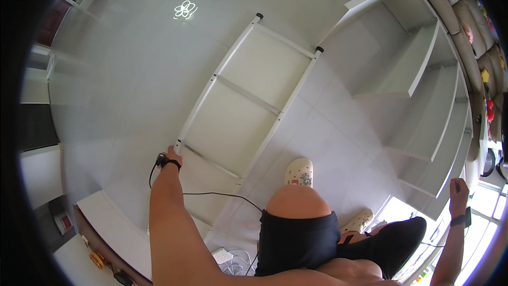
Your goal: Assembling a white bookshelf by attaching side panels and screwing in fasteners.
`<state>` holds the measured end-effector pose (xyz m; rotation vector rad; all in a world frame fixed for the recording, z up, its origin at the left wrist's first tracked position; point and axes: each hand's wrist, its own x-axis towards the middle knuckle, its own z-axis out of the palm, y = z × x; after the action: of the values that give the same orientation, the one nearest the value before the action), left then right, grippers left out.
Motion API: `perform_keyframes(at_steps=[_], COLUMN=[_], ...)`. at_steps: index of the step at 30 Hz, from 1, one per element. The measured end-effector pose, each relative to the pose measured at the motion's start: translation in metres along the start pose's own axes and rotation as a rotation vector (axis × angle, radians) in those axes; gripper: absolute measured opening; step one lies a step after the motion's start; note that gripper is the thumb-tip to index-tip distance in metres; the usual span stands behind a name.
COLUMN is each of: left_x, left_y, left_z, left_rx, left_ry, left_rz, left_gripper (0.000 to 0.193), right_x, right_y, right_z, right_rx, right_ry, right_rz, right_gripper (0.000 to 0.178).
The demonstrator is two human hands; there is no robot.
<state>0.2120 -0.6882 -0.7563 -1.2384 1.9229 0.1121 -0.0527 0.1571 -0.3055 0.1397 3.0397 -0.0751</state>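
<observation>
Left hand (172,155) grips white frame (247,95) (right hand (459,193) fisted); grey tiled floor (127,90), white shelving (427,116) at right.

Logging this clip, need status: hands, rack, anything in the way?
Left hand on white rack, at its left rail. Right hand curled, apart from rack; contents unclear. Black cable crosses rack's near end.

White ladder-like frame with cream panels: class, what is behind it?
Pale grey tiled floor shows around the frame; whatever lies directly behind its panels is covered.
</observation>
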Motion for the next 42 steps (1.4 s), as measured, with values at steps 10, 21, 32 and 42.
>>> perform_keyframes(at_steps=[10, 21, 32, 42], left_x=[0.041, -0.001, -0.075, -0.146], left_y=[-0.010, -0.045, -0.076, -0.079], left_z=[0.065, 0.027, -0.087, -0.171], left_rx=[0.128, -0.259, -0.083, 0.025], left_ry=[0.295, 0.293, 0.077, 0.235], left_rz=[0.063, 0.268, 0.477, 0.531], left_gripper=[0.018, 0.020, 0.040, 0.037], right_x=[0.002, -0.004, -0.049, -0.081], right_y=[-0.010, 0.016, 0.037, 0.067], right_z=[0.008, 0.027, 0.041, 0.033], right_rx=[-0.025, -0.014, 0.122, 0.224], right_ry=[-0.052, -0.006, 0.031, 0.182], right_rz=[-0.008, -0.082, -0.084, -0.101], right_gripper=[0.016, 0.019, 0.017, 0.017])
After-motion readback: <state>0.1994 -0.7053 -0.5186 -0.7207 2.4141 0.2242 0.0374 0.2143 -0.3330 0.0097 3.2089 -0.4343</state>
